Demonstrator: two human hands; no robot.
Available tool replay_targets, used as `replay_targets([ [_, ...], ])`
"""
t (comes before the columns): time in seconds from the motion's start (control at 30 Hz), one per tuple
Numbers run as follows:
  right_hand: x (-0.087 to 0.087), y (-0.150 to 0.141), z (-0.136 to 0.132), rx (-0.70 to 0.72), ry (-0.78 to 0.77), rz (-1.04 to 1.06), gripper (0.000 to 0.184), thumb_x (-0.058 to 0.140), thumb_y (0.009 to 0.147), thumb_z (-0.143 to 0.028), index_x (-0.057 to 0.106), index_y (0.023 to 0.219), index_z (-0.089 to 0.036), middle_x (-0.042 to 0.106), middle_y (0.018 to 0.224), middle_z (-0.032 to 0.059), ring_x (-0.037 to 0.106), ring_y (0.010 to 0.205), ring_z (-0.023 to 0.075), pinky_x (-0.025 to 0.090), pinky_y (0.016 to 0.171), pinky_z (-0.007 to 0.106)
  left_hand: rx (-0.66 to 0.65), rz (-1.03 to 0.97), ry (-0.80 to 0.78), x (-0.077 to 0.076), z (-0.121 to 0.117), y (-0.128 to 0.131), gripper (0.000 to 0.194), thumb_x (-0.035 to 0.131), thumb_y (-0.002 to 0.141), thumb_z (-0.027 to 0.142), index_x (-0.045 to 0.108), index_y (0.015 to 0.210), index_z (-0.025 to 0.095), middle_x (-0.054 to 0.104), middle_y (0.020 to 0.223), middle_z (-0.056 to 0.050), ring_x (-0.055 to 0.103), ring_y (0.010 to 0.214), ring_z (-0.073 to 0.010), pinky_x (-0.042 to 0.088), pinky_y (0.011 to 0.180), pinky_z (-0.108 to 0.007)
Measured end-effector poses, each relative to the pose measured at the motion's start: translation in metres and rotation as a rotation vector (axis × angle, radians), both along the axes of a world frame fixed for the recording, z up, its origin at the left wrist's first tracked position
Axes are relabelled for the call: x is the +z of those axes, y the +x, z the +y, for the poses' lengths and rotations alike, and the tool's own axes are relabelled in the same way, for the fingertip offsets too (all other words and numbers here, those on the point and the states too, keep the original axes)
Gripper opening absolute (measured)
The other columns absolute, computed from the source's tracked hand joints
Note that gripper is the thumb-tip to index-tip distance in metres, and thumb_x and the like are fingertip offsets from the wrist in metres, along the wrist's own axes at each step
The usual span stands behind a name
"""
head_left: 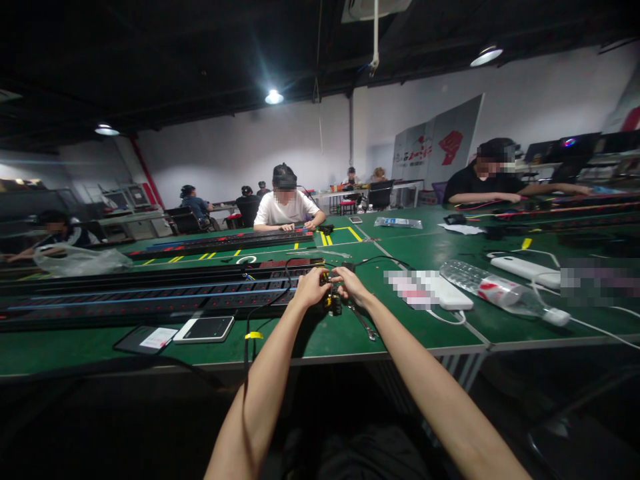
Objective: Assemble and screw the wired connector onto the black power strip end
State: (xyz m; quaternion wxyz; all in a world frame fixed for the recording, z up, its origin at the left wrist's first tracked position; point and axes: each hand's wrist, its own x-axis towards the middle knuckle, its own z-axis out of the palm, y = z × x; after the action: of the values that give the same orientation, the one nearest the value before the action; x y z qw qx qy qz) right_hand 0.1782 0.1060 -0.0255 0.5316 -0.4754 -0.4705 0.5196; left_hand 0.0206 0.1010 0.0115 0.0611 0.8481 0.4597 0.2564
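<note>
Hands are meeting above the front edge of our green worktop [410,331]. Our left hand [310,288] and our right hand [351,283] are both closing narrowly, their fingers holding one small dark component [334,304] flecked with yellow (too small for us to tell exactly what it is). It is hanging just above the worktop, near the front edge and right of the middle.

One metal spanner [363,323] is lying just below our right hand. Toward the left edge, several long black socket strips [150,295] trimmed in red and blue are stretching side by side (we cannot count them exactly). One black cable [249,330] with a yellow tag [253,335] is trailing over the front edge. Near that edge, one smooth white-framed tablet [203,328] is lying beside one dark tablet [131,341].

To the right, two white power banks [445,291] are lying near one ribbed, clear plastic bottle [500,288], which is resting on its side. Across the worktop, one co-worker [286,208] is working at another black strip.
</note>
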Motion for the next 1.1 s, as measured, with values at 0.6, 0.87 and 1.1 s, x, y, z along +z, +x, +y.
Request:
replay_targets([
  [0.6,0.000,-0.002,-0.002,0.056,0.068,-0.016,0.021,0.042,0.097,-0.034,0.047,0.115,-0.024,0.057,0.084,-0.0034,0.041,0.033,0.0020,0.025,0.028,0.014,0.012,0.011,-0.014,0.000,0.001,0.000,0.041,0.064,0.088,0.032,0.056,0.127,0.024,0.062,0.130,-0.006,0.059,0.117,-0.0243,0.044,0.102,-0.041],
  [0.87,-0.009,0.001,0.005,0.046,0.068,-0.093,0.025,0.049,0.091,-0.035,0.046,0.113,-0.023,0.053,0.062,-0.0082,0.039,0.032,0.0054,0.026,0.032,0.015,0.020,0.021,-0.012,0.000,0.000,0.001,0.039,0.063,0.090,0.037,0.057,0.126,0.025,0.062,0.130,-0.006,0.060,0.116,-0.0243,0.044,0.102,-0.040],
  [1.1,-0.011,-0.002,0.008,-0.002,0.242,-0.066,0.054,0.061,0.065,-0.018,0.046,0.116,-0.024,0.060,0.072,-0.0083,0.046,0.044,0.0062,0.037,0.044,0.017,0.004,0.007,0.002,0.000,0.000,0.000,0.035,0.063,0.089,0.030,0.058,0.122,0.025,0.062,0.129,-0.005,0.059,0.117,-0.0232,0.045,0.100,-0.039],
])
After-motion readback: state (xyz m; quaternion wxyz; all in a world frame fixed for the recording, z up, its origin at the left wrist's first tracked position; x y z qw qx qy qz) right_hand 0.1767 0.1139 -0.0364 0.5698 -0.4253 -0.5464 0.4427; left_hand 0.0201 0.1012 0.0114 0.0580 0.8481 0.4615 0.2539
